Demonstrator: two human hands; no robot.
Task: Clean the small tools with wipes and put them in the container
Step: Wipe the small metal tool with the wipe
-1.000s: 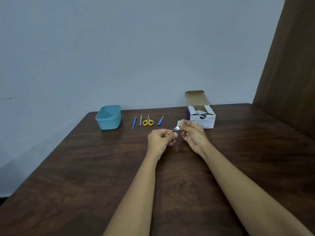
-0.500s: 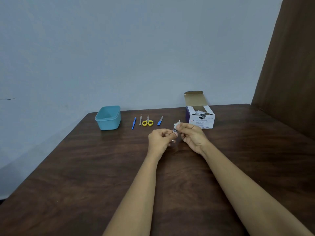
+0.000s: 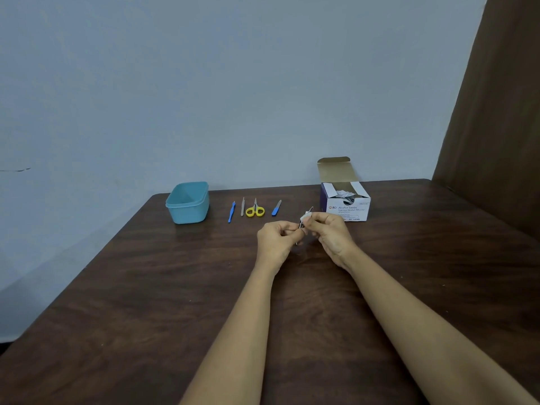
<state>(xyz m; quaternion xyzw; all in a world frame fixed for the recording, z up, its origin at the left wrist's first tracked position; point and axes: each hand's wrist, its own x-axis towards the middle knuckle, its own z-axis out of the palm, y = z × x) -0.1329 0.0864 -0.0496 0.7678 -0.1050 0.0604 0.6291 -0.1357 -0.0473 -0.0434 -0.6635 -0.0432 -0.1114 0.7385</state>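
Pinching tool (image 3: 301, 224) between left hand (image 3: 277, 238) and right hand (image 3: 330, 232).

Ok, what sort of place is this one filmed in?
Probably a plain indoor room, home or office I cannot tell: a dark wooden table against a bare pale wall, a brown curtain or panel at the right.

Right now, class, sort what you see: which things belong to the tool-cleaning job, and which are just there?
Belong: small metal tool gripped by left hand; wipe pinched by right hand; blue tool, grey file, yellow scissors, blue-handled file; teal container; swab box.
Just there: wall; brown panel.
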